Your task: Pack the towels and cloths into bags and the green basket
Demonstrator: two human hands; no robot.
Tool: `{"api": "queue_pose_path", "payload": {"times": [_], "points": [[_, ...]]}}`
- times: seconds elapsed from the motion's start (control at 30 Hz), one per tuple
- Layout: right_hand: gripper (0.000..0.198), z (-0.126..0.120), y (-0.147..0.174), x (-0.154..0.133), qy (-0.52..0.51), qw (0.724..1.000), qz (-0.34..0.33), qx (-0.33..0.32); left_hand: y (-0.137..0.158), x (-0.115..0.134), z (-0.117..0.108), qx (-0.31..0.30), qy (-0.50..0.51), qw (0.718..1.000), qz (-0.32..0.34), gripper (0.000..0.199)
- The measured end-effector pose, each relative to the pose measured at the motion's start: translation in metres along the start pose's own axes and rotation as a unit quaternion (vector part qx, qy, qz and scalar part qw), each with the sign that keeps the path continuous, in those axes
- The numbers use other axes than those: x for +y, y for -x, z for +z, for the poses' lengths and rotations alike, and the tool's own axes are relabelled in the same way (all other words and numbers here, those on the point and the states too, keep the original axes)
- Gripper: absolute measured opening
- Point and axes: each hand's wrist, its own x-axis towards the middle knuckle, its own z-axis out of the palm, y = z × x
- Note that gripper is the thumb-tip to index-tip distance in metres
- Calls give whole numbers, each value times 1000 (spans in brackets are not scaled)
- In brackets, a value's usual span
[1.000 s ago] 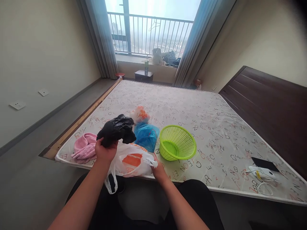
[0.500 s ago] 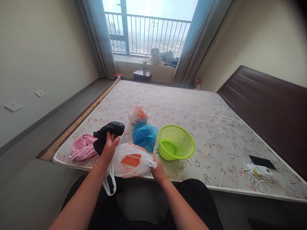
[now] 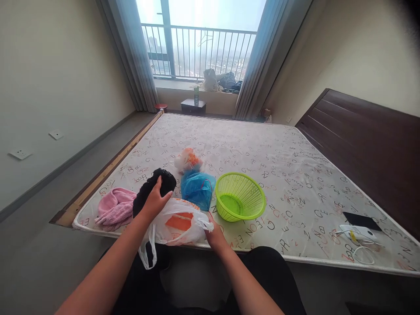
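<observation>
My left hand (image 3: 158, 197) grips a piece of black fabric (image 3: 148, 190) with a lacy-looking edge, its thumb stuck out to the right and some fingers hidden by the cloth. A white plastic bag with orange print (image 3: 179, 222) sits at the mattress edge, its mouth loose and one handle hanging down over the edge. My right hand (image 3: 214, 232) holds this bag by its right side, fingers mostly behind the plastic. Left of the black fabric lies a folded pink towel (image 3: 116, 208). Just beyond the white bag is a blue plastic bag (image 3: 197, 189).
A green plastic basket (image 3: 240, 197) stands right of the blue bag. Behind that bag lies a clear-and-orange plastic bundle (image 3: 188, 160). On the right of the mattress (image 3: 278, 175) are a black flat object (image 3: 362, 221) and a white device with a cable (image 3: 358, 233).
My left hand has moved slightly right and up with the black fabric, which now looks more spread out. My right hand stays at the white bag. The view has tilted slightly.
</observation>
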Motion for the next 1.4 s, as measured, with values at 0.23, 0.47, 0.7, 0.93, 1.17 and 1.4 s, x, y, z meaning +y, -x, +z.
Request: {"api": "queue_pose_path", "payload": {"times": [0.23, 0.47, 0.7, 0.93, 1.17, 1.4], "points": [[31, 1, -2, 10, 1, 999, -34, -16, -91, 10, -41, 86, 53, 993, 66, 81], [33, 0, -3, 14, -4, 1000, -8, -5, -94, -17, -34, -28, -24, 997, -68, 69], [32, -3, -3, 4, -16, 1000, 2, 22, 27, -24, -35, -208, -97, 963, -139, 85], [34, -2, -1, 1, 1, 998, -3, 63, 81, -47, -25, -162, -104, 962, -194, 97], [36, -11, -1, 4, 16, 997, -14, 70, 55, -23, -41, -47, -6, 969, -242, 53], [40, -14, 1, 9, 51, 993, -35, 100, 71, -1, -55, 197, 107, 964, -146, 58]]}}
